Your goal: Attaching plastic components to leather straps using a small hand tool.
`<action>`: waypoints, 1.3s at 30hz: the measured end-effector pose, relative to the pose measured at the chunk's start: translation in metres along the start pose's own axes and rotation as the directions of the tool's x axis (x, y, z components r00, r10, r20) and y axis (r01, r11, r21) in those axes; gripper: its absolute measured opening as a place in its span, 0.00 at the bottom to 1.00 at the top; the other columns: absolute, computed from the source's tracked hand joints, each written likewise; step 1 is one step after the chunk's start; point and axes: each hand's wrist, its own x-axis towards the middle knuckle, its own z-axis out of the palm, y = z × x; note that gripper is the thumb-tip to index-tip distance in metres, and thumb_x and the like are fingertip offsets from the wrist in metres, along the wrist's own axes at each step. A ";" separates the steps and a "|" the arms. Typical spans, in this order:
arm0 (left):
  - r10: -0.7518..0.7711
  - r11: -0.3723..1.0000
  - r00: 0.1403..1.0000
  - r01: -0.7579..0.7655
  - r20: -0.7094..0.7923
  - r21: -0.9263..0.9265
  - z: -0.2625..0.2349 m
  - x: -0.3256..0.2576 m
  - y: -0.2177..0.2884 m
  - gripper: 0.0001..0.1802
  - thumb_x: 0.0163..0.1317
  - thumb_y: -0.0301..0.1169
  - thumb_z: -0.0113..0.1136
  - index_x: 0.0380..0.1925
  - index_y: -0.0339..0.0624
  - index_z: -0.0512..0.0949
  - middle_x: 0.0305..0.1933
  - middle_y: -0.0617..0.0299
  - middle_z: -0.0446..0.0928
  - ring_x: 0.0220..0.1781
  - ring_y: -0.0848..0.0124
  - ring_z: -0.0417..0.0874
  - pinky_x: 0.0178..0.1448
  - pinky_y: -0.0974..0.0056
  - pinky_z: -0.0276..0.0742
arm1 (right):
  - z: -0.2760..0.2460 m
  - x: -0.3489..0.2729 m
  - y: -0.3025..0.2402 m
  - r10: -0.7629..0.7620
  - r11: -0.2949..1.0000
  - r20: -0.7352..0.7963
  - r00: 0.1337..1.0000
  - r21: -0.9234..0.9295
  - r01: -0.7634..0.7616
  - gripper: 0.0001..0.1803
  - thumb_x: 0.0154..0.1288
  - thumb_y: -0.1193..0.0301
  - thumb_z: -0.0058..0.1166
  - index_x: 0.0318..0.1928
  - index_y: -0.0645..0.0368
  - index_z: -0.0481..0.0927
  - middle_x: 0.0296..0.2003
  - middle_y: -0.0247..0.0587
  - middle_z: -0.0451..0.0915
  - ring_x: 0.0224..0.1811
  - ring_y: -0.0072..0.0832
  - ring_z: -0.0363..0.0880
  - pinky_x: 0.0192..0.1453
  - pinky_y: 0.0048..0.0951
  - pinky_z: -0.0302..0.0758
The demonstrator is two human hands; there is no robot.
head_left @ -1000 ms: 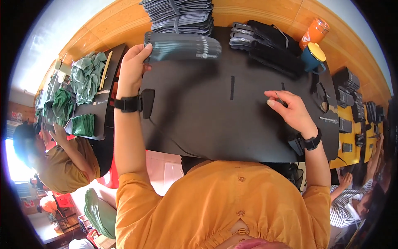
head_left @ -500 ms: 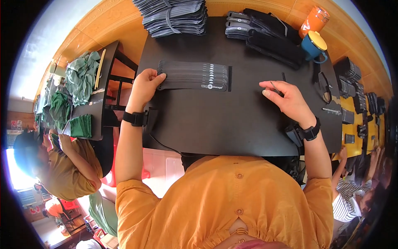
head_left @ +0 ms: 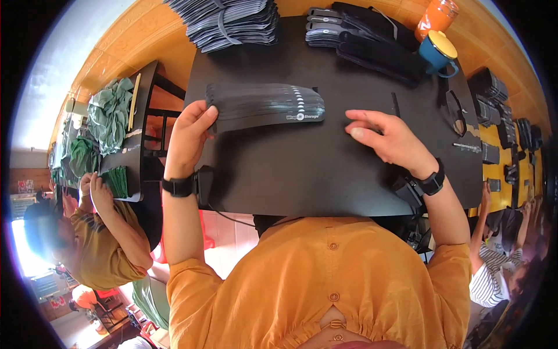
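My left hand (head_left: 192,132) is closed on the left end of a fanned stack of dark grey straps (head_left: 261,104), thumb on top. The straps overlap in rows, with rounded right ends and white printing. The stack looks raised off the black table (head_left: 290,168), with a shadow below it. Beyond its right end a bit of black strip (head_left: 316,89) shows; the rest is hidden. My right hand (head_left: 392,139) hovers right of the stack, not touching it, thumb and fingers apart. Behind that hand lies a thin black strip (head_left: 395,103).
At the back stand a tall banded bundle of grey straps (head_left: 232,26), black strap bundles (head_left: 378,55), a blue mug (head_left: 437,55) with yellow lid and an orange tumbler (head_left: 436,20). Glasses (head_left: 456,113) lie at right. Left, another person (head_left: 104,238) handles green cloth (head_left: 116,181).
My left hand has lifted and tilted the strap stack, moving slightly left. My right hand has shifted left, toward the stack. The view has moved a little.
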 end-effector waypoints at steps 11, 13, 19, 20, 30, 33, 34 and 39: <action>0.147 0.915 0.987 -0.110 0.067 -0.389 0.066 -0.046 0.031 0.09 0.68 0.27 0.59 0.46 0.39 0.76 0.41 0.65 0.81 0.38 0.78 0.78 0.42 0.72 0.72 | 0.010 -0.008 -0.004 0.021 0.938 -0.149 0.989 0.344 0.032 0.38 0.69 0.52 0.59 0.68 0.64 0.64 0.45 0.37 0.79 0.18 0.08 0.62 0.18 0.14 0.58; 0.146 0.917 0.983 -0.094 0.108 -0.388 0.062 -0.060 0.042 0.10 0.68 0.27 0.59 0.47 0.38 0.76 0.42 0.65 0.81 0.40 0.77 0.79 0.44 0.71 0.73 | 0.007 -0.008 -0.004 0.048 0.946 -0.062 0.997 0.324 -0.025 0.34 0.69 0.52 0.58 0.64 0.63 0.67 0.41 0.33 0.79 0.17 0.08 0.60 0.17 0.14 0.57; 0.305 0.944 0.946 -0.285 0.112 -0.168 0.061 -0.096 0.063 0.12 0.62 0.24 0.65 0.45 0.36 0.76 0.44 0.64 0.81 0.42 0.76 0.80 0.47 0.72 0.74 | 0.021 -0.021 -0.016 -0.013 0.759 0.136 0.991 0.646 -0.079 0.19 0.71 0.56 0.57 0.51 0.57 0.75 0.30 0.25 0.79 0.14 0.07 0.58 0.14 0.13 0.51; 0.278 0.953 0.954 -0.259 0.112 -0.158 0.064 -0.090 0.057 0.12 0.63 0.23 0.64 0.45 0.36 0.76 0.42 0.65 0.81 0.42 0.78 0.79 0.46 0.72 0.74 | 0.018 -0.021 -0.015 -0.007 0.762 0.074 0.997 0.646 -0.043 0.17 0.71 0.58 0.58 0.50 0.56 0.76 0.31 0.26 0.80 0.14 0.07 0.58 0.14 0.14 0.51; 0.003 0.966 0.995 -0.028 0.097 0.257 0.056 -0.068 0.001 0.12 0.67 0.30 0.62 0.47 0.34 0.79 0.33 0.67 0.79 0.35 0.80 0.77 0.41 0.74 0.74 | -0.066 -0.021 0.030 0.133 0.923 -0.325 0.936 0.385 0.003 0.13 0.69 0.63 0.61 0.48 0.56 0.77 0.31 0.32 0.83 0.21 0.13 0.76 0.14 0.12 0.57; -0.043 0.900 0.973 -0.060 0.226 0.432 0.058 -0.065 -0.012 0.11 0.67 0.29 0.61 0.47 0.36 0.79 0.36 0.67 0.79 0.37 0.79 0.77 0.43 0.73 0.72 | -0.059 -0.020 0.023 0.199 0.936 -0.326 0.924 0.344 -0.080 0.15 0.69 0.62 0.61 0.49 0.56 0.77 0.31 0.32 0.83 0.21 0.14 0.76 0.14 0.12 0.56; -0.037 0.852 0.973 -0.088 0.227 0.516 0.061 -0.065 -0.012 0.11 0.66 0.29 0.62 0.45 0.35 0.80 0.36 0.65 0.80 0.38 0.78 0.77 0.44 0.72 0.73 | -0.058 -0.019 0.022 0.201 0.936 -0.323 0.925 0.341 -0.084 0.15 0.69 0.62 0.61 0.49 0.56 0.77 0.31 0.32 0.83 0.21 0.14 0.76 0.14 0.12 0.56; -0.020 0.855 0.972 -0.104 0.234 0.508 0.063 -0.065 -0.009 0.11 0.66 0.30 0.62 0.45 0.35 0.80 0.36 0.64 0.80 0.37 0.78 0.77 0.43 0.71 0.73 | -0.054 -0.013 0.024 0.229 0.942 -0.332 0.915 0.314 -0.122 0.16 0.69 0.62 0.61 0.51 0.56 0.76 0.31 0.32 0.83 0.21 0.14 0.75 0.14 0.13 0.57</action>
